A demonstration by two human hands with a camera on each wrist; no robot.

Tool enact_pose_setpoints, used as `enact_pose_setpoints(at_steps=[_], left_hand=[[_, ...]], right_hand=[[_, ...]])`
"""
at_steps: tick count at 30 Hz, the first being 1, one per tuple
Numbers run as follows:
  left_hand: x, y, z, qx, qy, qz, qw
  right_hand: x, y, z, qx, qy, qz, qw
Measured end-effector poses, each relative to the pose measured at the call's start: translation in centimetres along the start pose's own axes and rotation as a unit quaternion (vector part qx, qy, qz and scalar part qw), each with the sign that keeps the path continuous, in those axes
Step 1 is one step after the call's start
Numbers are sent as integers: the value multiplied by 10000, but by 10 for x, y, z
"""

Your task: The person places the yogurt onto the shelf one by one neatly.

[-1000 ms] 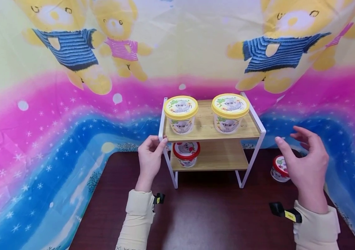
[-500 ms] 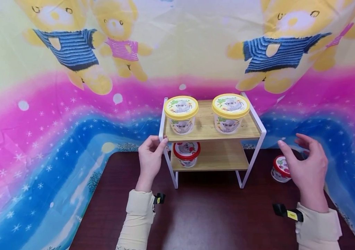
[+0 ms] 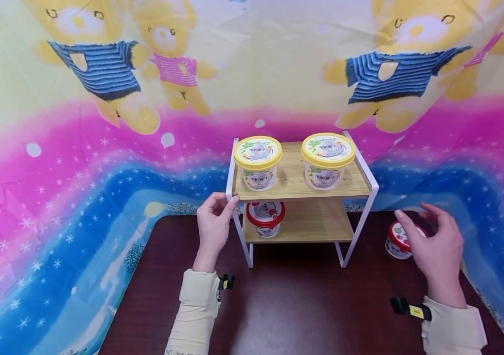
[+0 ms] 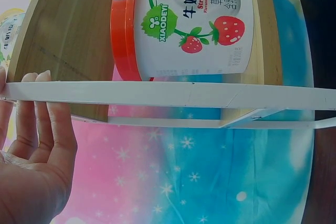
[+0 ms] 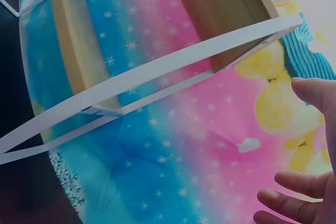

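A small two-tier shelf (image 3: 301,191) with wooden boards and a white metal frame stands on the dark table. My left hand (image 3: 214,224) grips its upper left front corner, fingertips behind the white post (image 4: 173,94) in the left wrist view. My right hand (image 3: 440,249) hovers over the right side of the table with thumb and fingers spread and nothing between them. Just left of it and below, partly hidden by it, a red-lidded tub (image 3: 397,244) sits on the table. Another red-lidded tub (image 4: 194,27), printed with strawberries, stands on the lower board at the left.
Two yellow-lidded tubs stand on the top board, one at the left (image 3: 258,162) and one at the right (image 3: 326,160). A bear-patterned cloth (image 3: 181,143) hangs behind and beside the dark table (image 3: 296,305).
My right hand has lowered toward the red-lidded tub on the table, its fingers dropping closer to the lid's level. My left hand stays on the shelf.
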State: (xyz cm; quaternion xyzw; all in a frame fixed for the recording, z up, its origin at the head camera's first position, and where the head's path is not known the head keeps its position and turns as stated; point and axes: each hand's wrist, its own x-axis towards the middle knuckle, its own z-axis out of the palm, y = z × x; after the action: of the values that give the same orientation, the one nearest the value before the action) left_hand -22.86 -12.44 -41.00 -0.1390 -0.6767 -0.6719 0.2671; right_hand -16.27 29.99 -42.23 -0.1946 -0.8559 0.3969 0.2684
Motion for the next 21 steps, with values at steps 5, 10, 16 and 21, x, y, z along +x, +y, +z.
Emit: enact_pose_setpoints(at_steps=[5, 10, 16, 21], left_hand=[[0, -3, 0, -88, 3, 154, 9998], [0, 2, 1, -96, 16, 80, 9999], [-1, 17, 4, -103, 8, 28, 9999], [-3, 29, 5, -52, -2, 16, 10000]], right_hand=[[-1, 7, 0, -40, -142, -46, 9999], [-1, 11, 0, -78, -279, -41, 9996], [0, 19, 1, -76, -418, 24, 9991], [-1, 23, 0, -101, -550, 63, 9984]])
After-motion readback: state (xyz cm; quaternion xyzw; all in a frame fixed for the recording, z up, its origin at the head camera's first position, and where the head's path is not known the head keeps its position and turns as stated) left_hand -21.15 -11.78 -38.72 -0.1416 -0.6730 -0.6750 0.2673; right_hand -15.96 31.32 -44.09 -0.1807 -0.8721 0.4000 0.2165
